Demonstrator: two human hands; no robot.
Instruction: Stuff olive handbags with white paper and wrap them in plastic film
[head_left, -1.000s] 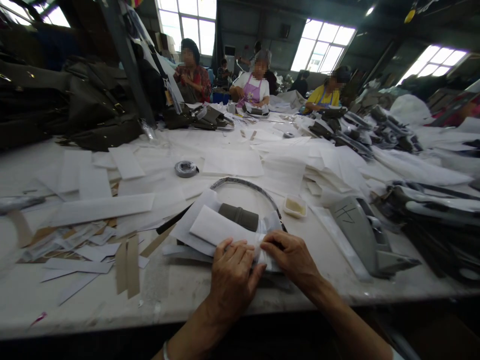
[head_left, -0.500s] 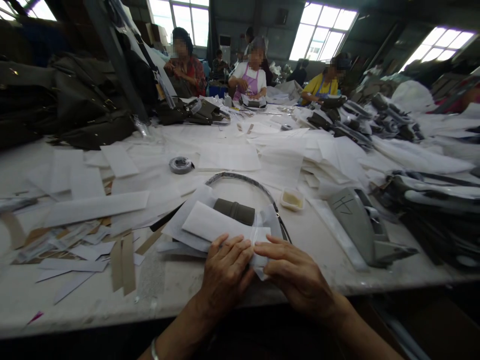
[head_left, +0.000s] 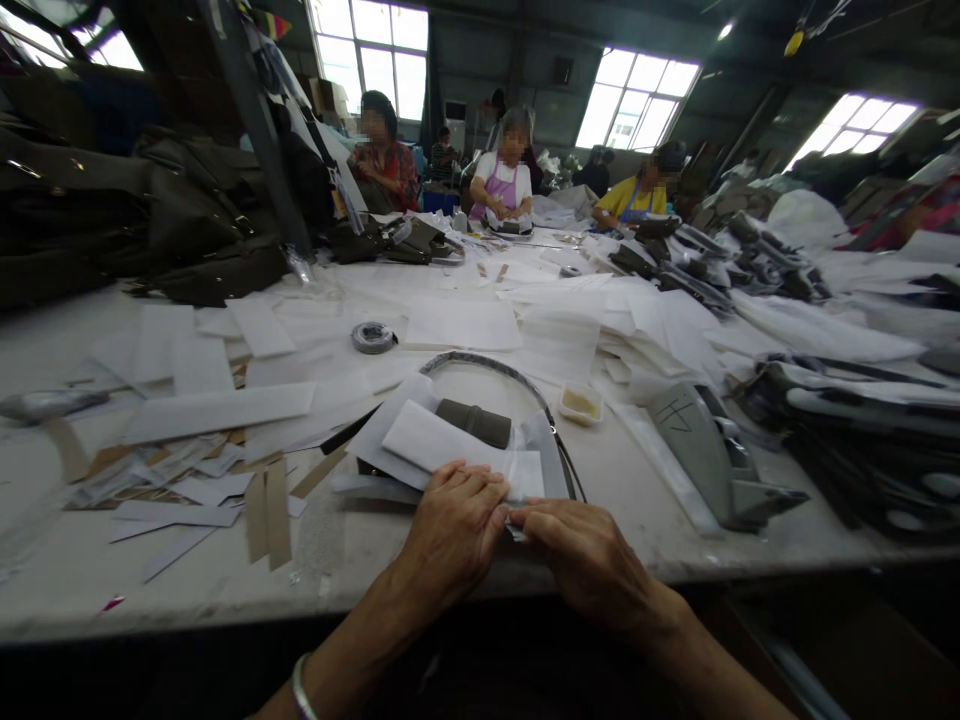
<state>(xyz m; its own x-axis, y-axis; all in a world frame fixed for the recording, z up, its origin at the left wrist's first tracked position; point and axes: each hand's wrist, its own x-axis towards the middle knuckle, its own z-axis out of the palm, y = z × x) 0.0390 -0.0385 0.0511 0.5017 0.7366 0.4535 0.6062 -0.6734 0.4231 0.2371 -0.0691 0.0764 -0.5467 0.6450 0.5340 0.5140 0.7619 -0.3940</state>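
Observation:
A dark olive handbag (head_left: 474, 421) lies on the table in front of me, partly covered by white wrapping sheets (head_left: 435, 440). Its black strap (head_left: 517, 376) arches behind it. My left hand (head_left: 459, 525) presses on the near side of the wrapped bag, fingers together on top and thumb toward the right. Beside it my right hand (head_left: 589, 550) has curled fingers pinching the near edge of the white sheet. The fingertips of both hands almost meet there. What lies beneath the sheet at the fingers is hidden.
Paper and card strips (head_left: 266, 515) lie at left, with a tape roll (head_left: 373, 337) behind. A small tray (head_left: 580, 404) sits right of the bag. A grey-green panel (head_left: 686, 440) and stacked bags (head_left: 847, 430) stand farther right. Co-workers (head_left: 504, 185) sit across the table.
My right hand's fingers have gone from stretched out over the sheet to curled and pinching its near edge. The left hand stays on the wrapped bag. The camera view has shifted slightly.

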